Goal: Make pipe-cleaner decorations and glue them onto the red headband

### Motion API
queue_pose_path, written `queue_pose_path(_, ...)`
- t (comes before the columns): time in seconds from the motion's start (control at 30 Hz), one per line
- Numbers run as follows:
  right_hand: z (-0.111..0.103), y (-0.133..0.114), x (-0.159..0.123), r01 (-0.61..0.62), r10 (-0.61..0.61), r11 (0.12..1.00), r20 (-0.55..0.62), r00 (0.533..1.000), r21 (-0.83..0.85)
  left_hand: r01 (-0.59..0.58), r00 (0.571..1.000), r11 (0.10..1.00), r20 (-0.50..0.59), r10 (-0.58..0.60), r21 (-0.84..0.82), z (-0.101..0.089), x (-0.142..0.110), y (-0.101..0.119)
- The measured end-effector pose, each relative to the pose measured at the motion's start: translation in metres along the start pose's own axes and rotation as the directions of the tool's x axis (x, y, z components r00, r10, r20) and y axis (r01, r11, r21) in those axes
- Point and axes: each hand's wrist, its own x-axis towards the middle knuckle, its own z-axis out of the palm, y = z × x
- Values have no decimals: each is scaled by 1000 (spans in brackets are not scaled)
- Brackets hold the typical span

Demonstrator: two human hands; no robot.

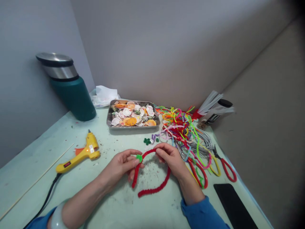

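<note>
A fuzzy red pipe cleaner (156, 190) curves between my hands above the table, one end pointing down by the left fingers and the other looping back under the right hand. My left hand (126, 163) pinches a small green coil (139, 157) where the red stem passes it; how the two join is hidden. With thumb and forefinger closed, my right hand (169, 156) grips the red pipe cleaner further along. Just beyond the hands lie a dark green flower shape (147, 141) and a purple curled piece (154, 137).
A metal tray (133, 128) of seashells stands behind. Tangled coloured pipe cleaners (177, 124) and red-handled scissors (228, 170) lie right, near a black flat object (234, 205). A yellow glue gun (82, 155), a thin stick (38, 180) and a green bottle (73, 97) are left.
</note>
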Motion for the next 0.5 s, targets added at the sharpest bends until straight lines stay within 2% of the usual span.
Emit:
queue_pose_path(0.27, -1, -3, -2, -145, 135, 973, 66, 989, 178, -93, 990, 994, -100, 99, 61, 5, -2, -1)
queue_pose_path(0.5, -1, -3, -3, -187, 152, 931, 135, 979, 314, -110, 984, 986, -124, 125, 123, 5, -1, -1)
